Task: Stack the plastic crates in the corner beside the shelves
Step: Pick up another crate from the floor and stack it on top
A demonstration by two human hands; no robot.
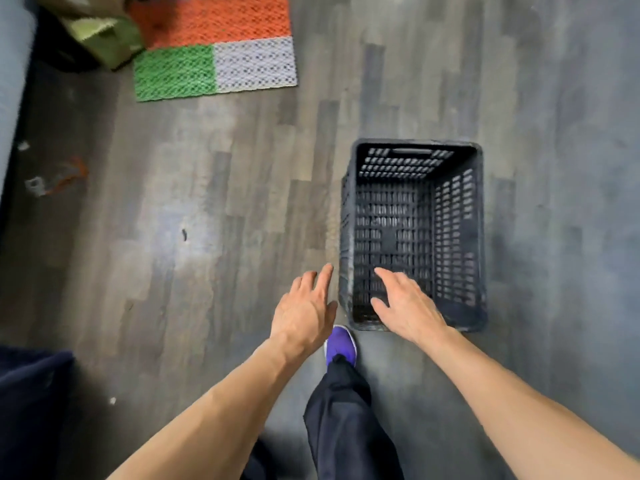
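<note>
Black crate [414,233] upright on floor, left hand [304,313] beside it, right hand [407,304] above, fingers released

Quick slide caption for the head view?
Fingers spread, left hand and right hand reach for the black crate standing on the floor.

The crate [454,237] on the right was dark moulded plastic, matt, its walls and base pierced with rows of slots and its near rim scuffed and dulled. The floor [207,202] looked like grey-brown wood-grain planks, smooth, with a soft sheen where light pooled left of the crate. The far mat [214,46] was openwork plastic lattice in orange, green and pale grey panels. The near shoe [341,342] looked like purple fabric, and the trouser leg [346,410] was dark matt cloth.
</note>
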